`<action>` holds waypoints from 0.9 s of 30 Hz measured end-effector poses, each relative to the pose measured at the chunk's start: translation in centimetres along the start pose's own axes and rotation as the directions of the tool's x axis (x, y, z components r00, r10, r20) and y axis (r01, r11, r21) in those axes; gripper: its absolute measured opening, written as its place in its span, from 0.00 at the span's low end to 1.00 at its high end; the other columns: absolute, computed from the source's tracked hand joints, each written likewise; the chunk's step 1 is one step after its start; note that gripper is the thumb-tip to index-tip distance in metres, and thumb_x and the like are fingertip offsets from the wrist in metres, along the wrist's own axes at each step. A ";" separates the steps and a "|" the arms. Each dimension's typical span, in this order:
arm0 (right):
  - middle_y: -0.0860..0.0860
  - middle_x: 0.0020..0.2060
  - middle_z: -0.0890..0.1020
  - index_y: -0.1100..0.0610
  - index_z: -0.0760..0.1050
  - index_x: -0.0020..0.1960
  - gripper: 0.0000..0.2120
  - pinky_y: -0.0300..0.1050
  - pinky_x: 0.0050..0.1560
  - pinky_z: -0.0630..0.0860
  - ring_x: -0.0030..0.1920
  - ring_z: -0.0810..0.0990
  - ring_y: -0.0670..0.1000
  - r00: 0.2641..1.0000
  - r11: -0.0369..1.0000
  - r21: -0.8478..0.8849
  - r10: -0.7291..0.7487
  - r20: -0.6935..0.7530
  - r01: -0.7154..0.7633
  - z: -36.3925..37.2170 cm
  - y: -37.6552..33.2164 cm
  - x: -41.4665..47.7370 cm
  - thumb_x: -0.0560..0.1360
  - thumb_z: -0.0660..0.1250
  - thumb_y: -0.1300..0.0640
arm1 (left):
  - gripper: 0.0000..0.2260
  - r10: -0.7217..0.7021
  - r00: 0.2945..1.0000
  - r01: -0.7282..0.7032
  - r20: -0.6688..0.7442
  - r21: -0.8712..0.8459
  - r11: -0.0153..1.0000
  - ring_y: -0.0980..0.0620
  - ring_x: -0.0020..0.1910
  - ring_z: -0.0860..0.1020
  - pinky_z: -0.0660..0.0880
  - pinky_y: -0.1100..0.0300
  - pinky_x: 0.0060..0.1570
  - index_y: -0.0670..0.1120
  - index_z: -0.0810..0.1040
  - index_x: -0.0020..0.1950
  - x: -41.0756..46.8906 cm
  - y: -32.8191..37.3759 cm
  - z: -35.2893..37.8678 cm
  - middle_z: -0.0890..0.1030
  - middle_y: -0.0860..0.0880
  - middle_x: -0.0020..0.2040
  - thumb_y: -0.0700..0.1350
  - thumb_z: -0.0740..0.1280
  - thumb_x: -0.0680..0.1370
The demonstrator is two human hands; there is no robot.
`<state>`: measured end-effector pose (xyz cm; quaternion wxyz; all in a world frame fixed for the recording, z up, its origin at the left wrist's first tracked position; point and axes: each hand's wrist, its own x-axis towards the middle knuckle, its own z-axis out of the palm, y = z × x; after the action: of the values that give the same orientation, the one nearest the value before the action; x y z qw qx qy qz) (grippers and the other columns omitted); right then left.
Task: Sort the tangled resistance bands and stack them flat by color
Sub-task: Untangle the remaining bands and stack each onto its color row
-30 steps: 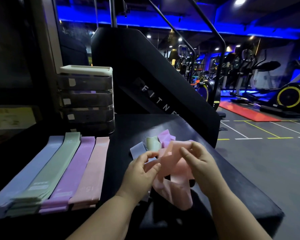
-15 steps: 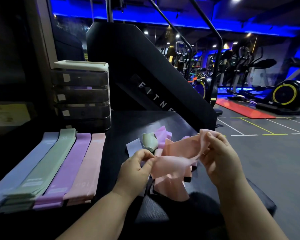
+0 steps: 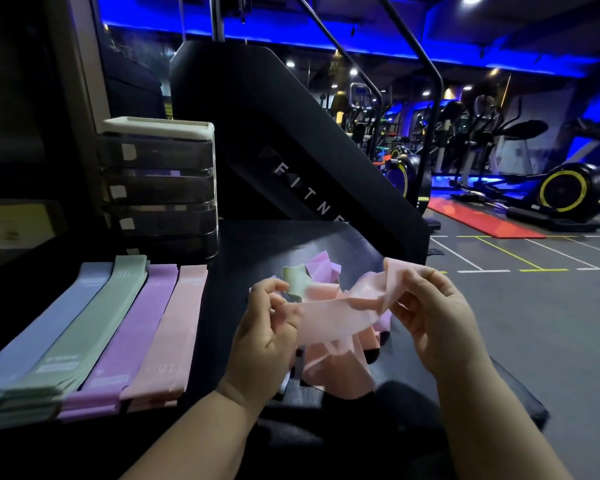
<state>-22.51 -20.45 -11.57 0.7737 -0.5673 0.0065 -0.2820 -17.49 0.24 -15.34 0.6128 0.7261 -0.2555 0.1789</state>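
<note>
A pink resistance band (image 3: 333,318) is stretched between my hands above the black table (image 3: 257,251). My left hand (image 3: 264,337) pinches its left end and my right hand (image 3: 433,323) grips its right end, lifted a bit higher. Under and behind it lies the tangled pile: a green band (image 3: 296,280), a light purple band (image 3: 321,268) and more pink folds (image 3: 340,375). On the table's left lie four flat stacks side by side: blue (image 3: 45,327), green (image 3: 94,323), purple (image 3: 136,327), pink (image 3: 174,327).
A clear drawer unit with a white top (image 3: 160,181) stands behind the stacks. A black slanted machine panel (image 3: 291,161) rises behind the table. The table's right edge drops to the gym floor (image 3: 534,323), with exercise machines farther back.
My hands have drawn apart, pulling the pink band out of the tangle and stretching it sideways. My right hand moved right and up with its end.
</note>
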 end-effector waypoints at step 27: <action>0.58 0.46 0.82 0.63 0.79 0.49 0.24 0.47 0.46 0.74 0.46 0.79 0.55 0.984 0.982 -0.110 0.160 0.074 -0.152 0.6 0.3 0.1 0.61 0.74 0.47 | 0.12 -0.167 0.975 0.170 0.149 -0.006 0.985 0.59 0.37 0.79 0.76 0.64 0.39 0.61 0.79 0.49 1.1 4.8 0.8 0.83 0.60 0.40 0.42 0.65 0.79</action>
<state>-22.12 -19.90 -11.61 0.7624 -0.6157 0.0337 -0.1961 -19.44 -1.28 -11.01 0.6118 0.7507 -0.2395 0.0696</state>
